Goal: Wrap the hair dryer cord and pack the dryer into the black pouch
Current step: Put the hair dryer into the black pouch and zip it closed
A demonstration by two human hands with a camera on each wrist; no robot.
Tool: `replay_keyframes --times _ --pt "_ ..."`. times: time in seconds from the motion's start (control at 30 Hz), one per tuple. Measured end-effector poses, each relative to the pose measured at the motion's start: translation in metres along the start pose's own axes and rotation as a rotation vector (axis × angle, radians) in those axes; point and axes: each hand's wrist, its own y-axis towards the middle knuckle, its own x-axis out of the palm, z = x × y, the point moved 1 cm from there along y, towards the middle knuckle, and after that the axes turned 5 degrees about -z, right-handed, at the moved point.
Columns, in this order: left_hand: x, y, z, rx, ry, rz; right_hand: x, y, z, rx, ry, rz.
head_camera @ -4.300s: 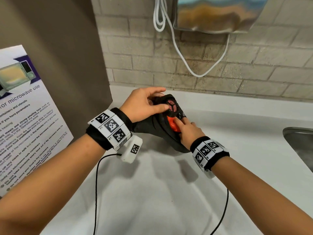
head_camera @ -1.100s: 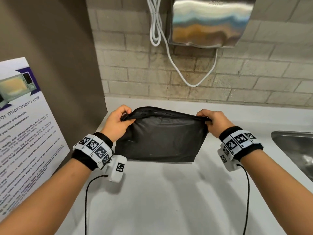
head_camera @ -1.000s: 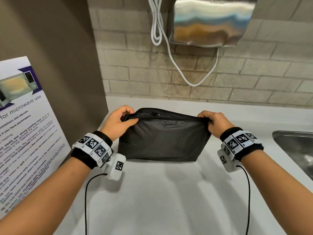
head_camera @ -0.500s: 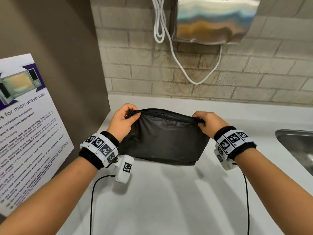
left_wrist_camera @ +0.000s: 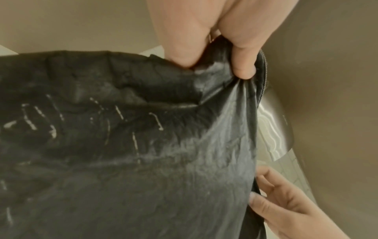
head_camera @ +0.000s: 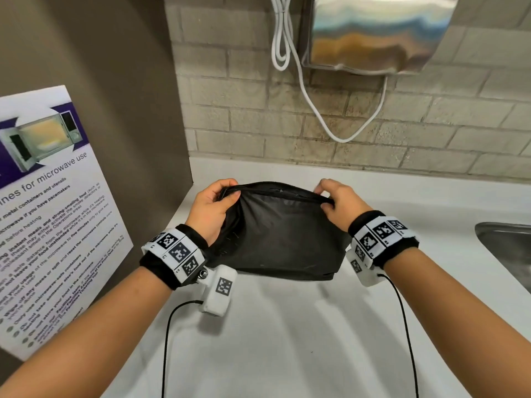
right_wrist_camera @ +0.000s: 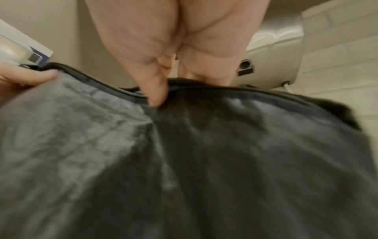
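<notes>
The black pouch (head_camera: 281, 234) hangs above the white counter, held up by its top zipper edge. My left hand (head_camera: 214, 206) pinches the pouch's left top corner (left_wrist_camera: 235, 77). My right hand (head_camera: 333, 202) pinches the top edge toward the right end, thumb on the near side (right_wrist_camera: 157, 97). The pouch (right_wrist_camera: 184, 161) bulges and fills both wrist views. The hair dryer and its cord are hidden; nothing of them shows outside the pouch.
The white counter (head_camera: 287, 340) runs under the pouch. A steel sink (head_camera: 511, 248) lies at the right. A metal hand dryer (head_camera: 373, 33) with a white cord (head_camera: 316, 110) hangs on the brick wall. A microwave poster (head_camera: 48, 211) leans at the left.
The dryer, visible 4.3 s ago, is now out of sight in the pouch. In the last second my right hand slid left along the top edge; the pouch stays held up.
</notes>
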Motion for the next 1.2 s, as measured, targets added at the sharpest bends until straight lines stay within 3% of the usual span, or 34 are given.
replay_keyframes --times 0.13,0.3,0.43,0.6,0.87,1.03,1.2 --pt "0.002 0.000 0.003 0.014 0.029 0.017 0.009 0.003 -0.029 -0.006 0.069 -0.182" --pt "-0.009 0.001 0.006 0.111 0.345 0.052 0.011 0.011 -0.042 -0.068 -0.147 -0.008" --pt "-0.009 -0.004 0.007 0.188 0.484 0.063 0.018 0.009 -0.058 -0.123 -0.055 0.091" --pt "-0.003 -0.010 0.008 0.241 0.634 0.067 0.041 -0.003 -0.088 -0.231 0.177 0.060" --pt "0.006 -0.012 0.013 0.270 0.925 -0.033 0.057 -0.004 -0.094 -0.175 0.151 0.016" --pt "0.005 -0.008 0.014 0.263 1.027 -0.083 0.055 -0.004 -0.096 -0.224 0.146 0.082" --pt "0.000 -0.011 0.011 0.325 1.033 -0.191 0.052 0.000 -0.094 -0.141 0.213 0.081"
